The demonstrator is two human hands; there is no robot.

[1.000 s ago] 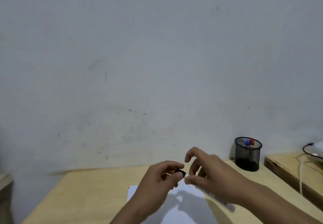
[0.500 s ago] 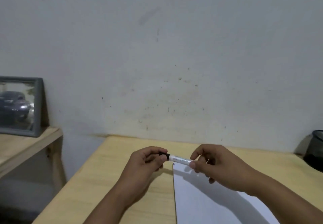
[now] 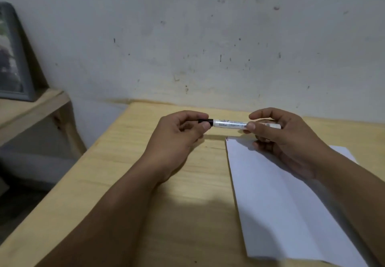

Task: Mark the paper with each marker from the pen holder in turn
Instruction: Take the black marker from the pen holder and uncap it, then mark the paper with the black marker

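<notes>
A white marker (image 3: 230, 124) with a black cap (image 3: 205, 121) lies level in the air between my two hands, above the far part of the wooden table. My left hand (image 3: 179, 133) pinches the black cap end. My right hand (image 3: 279, 135) grips the white barrel at its other end. A white sheet of paper (image 3: 281, 200) lies flat on the table under my right hand, with small red marks at its top left corner (image 3: 227, 139). The pen holder is out of view.
The light wooden table (image 3: 129, 193) ends at a drop on the left. A lower wooden shelf (image 3: 25, 108) at far left carries a grey framed picture (image 3: 12, 58) leaning on the stained white wall (image 3: 208, 48).
The camera has swung left and down, so the pen holder has left the view. The marker has turned level between my hands, and the hands have drawn a little apart along it.
</notes>
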